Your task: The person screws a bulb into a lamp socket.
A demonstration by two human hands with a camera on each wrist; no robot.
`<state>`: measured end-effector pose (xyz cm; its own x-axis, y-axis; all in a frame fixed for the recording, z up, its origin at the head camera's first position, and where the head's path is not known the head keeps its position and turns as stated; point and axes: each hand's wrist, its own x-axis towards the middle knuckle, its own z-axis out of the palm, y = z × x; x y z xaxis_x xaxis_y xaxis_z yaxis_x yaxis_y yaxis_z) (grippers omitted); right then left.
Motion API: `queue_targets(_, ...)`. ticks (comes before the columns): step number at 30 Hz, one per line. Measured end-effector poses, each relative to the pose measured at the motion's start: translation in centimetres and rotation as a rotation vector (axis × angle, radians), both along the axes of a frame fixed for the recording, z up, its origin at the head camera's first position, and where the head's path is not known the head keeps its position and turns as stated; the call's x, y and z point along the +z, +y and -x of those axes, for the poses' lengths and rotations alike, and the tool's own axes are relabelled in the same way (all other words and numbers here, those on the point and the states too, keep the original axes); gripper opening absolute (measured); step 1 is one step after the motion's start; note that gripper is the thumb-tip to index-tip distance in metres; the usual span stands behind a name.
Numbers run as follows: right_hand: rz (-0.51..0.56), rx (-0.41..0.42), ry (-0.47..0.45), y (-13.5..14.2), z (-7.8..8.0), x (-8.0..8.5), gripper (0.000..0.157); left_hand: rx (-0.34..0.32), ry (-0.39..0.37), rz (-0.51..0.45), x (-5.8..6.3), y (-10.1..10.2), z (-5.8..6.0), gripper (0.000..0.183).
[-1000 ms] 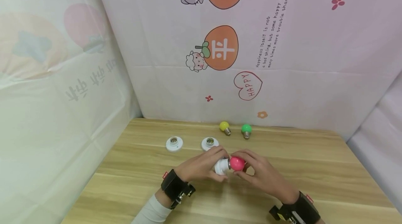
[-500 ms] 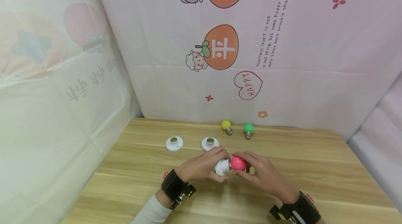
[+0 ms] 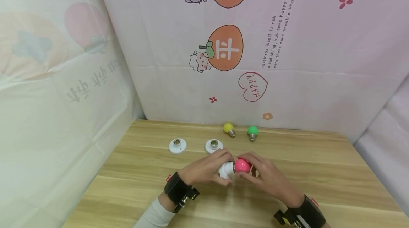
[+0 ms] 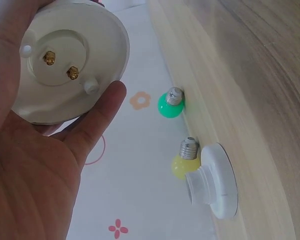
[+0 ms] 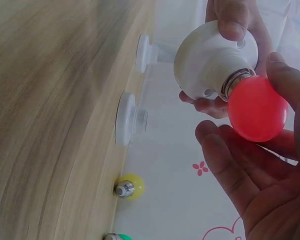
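My left hand [image 3: 206, 167] grips a white round-based lamp socket [image 3: 225, 170] by its rim, held on its side. In the left wrist view the socket's underside [image 4: 107, 45] shows, with two brass screws. A pink light bulb [image 3: 242, 166] points into the socket's mouth, and part of its metal screw base is visible between glass and socket [image 5: 240, 77]. My right hand [image 3: 271, 178] holds the bulb's round glass between thumb and fingers. In the right wrist view the thumb lies against the glass, with the other fingers close below it.
Two more white sockets stand upright on the wooden table [image 3: 137, 171], one at left [image 3: 177, 146] and one just behind my left hand [image 3: 213, 145]. A yellow bulb [image 3: 228, 128] and a green bulb [image 3: 252, 131] lie by the back cloth [image 3: 172, 93].
My right fingers shift slightly around the pink bulb while the left hand keeps its hold. The yellow bulb rocks right and back; the green bulb has rolled slightly right.
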<state>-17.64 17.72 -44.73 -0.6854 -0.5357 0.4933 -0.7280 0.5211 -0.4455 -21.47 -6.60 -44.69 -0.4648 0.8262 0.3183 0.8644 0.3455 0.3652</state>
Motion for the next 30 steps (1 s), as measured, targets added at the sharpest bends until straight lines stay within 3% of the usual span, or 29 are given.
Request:
queue_targets(4,0.013,-0.003,-0.01,-0.18,-0.17,0.17,0.051,0.011,-0.005,0.009,0.11,-0.05,-0.02,0.05)
queue_targets(9,0.056,0.026,0.047,-0.42,-0.27,0.26,0.044,0.02,-0.024,0.006,0.18,-0.17,-0.04,0.049)
queue_targets(19,0.092,0.098,0.11,-0.48,0.13,-0.1,0.056,0.018,-0.025,-0.004,0.13,-0.29,0.03,0.049)
queue_targets(30,0.093,0.065,0.081,-0.48,0.04,-0.08,0.048,0.012,-0.008,0.009,0.02,-0.26,0.0,0.05)
